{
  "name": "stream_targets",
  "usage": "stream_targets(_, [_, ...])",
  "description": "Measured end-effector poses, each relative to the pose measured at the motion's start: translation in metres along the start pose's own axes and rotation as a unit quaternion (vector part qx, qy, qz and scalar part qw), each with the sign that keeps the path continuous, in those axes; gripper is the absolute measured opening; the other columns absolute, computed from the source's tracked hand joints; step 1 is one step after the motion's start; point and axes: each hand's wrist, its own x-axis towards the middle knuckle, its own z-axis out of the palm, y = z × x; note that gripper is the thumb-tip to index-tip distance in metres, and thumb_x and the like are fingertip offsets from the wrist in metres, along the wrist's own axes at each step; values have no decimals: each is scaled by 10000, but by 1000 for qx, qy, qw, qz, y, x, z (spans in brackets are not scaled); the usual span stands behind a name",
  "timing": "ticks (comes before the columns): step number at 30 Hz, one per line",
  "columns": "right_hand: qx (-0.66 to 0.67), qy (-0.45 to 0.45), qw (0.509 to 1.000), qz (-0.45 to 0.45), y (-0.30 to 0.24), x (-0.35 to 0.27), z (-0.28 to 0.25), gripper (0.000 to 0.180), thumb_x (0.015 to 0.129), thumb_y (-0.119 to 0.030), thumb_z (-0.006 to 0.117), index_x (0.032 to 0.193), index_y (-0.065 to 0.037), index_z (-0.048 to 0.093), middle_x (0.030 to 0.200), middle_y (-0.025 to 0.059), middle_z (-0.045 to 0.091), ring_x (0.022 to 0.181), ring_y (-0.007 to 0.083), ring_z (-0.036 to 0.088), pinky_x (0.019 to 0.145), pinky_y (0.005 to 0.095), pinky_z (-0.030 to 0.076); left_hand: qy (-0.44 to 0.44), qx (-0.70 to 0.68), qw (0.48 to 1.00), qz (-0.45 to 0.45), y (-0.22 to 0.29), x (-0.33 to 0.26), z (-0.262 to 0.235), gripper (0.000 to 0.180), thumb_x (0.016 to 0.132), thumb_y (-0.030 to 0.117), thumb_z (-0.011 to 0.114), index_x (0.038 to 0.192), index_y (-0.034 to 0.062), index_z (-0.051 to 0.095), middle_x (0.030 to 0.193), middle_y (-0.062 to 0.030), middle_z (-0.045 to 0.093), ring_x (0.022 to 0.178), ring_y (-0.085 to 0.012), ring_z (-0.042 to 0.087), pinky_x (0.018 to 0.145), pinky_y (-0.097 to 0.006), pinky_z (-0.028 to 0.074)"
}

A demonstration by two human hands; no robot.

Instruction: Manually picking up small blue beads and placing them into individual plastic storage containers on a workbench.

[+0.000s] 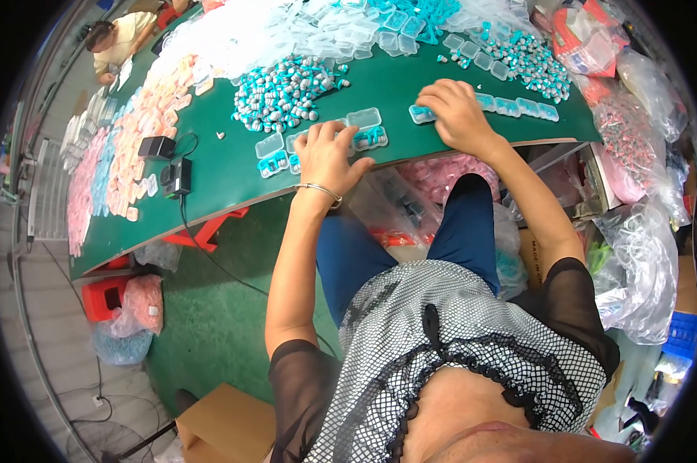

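My left hand (327, 160) reaches over a row of small clear plastic cases with lifted lids, its thumb stretched away from bent fingers. An open case (273, 162) left of it and another open case (372, 137) right of it hold teal-and-grey pieces; the cases between are partly hidden. My right hand (458, 116) curls its fingers down over a small plastic case (421, 114) with teal contents. More filled cases (518, 106) with lids down continue the row to its right. Behind my hands lies a heap of teal-and-grey pieces (283, 91).
On the green table (217, 166) lie clear cases (286, 35), peach cases (163, 100) and black devices with a cable (175, 176). A second teal heap (529, 65) sits at far right, near stuffed plastic bags (626, 131). A co-worker (121, 42) sits far left.
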Motion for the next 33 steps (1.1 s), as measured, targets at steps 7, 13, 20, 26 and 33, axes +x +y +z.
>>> stream_targets(7, [40, -73, 995, 52, -25, 40, 66, 242, 801, -146, 636, 1040, -113, 645, 1049, 37, 609, 1060, 237, 518, 897, 440, 336, 35, 12, 999, 1, -2, -1, 16, 423, 673, 307, 783, 1047, 146, 665, 1067, -40, 600, 1036, -253, 525, 868, -449, 338])
stream_targets(13, [83, -137, 982, 103, -24, 44, 60, 191, 799, -178, 670, 975, -112, 634, 994, 43, 615, 997, 232, 555, 884, 439, 348, 22, -4, 1000, -6, 1, 2, 17, 536, 646, 242, 805, 1137, 139, 614, 1105, -43, 589, 1062, -262, 519, 881, -460, 340])
stream_targets(20, [193, -46, 980, 26, -32, 36, 48, 193, 778, -128, 679, 948, -69, 609, 882, 76, 645, 834, 276, 609, 768, 398, 452, 45, -44, 998, 12, -4, 10, 16, 696, 622, 194, 811, 1249, 109, 522, 1132, -54, 594, 1106, -252, 514, 873, -456, 347])
stream_targets(26, [221, -37, 974, -35, -43, 22, 36, 265, 752, -88, 678, 1000, -34, 600, 980, 131, 609, 921, 316, 573, 792, 390, 468, 47, -44, 996, 65, -5, 11, 22, 421, 676, 191, 770, 1063, 112, 627, 1001, -41, 632, 995, -226, 564, 848, -446, 356])
stream_targets(33, [193, 14, 981, -7, -47, 11, 44, 250, 752, -81, 680, 984, -32, 601, 928, 121, 601, 895, 322, 568, 782, 399, 459, 48, -45, 994, 91, -1, 14, 26, 222, 746, 180, 727, 947, 101, 676, 909, -40, 657, 894, -227, 586, 820, -410, 362])
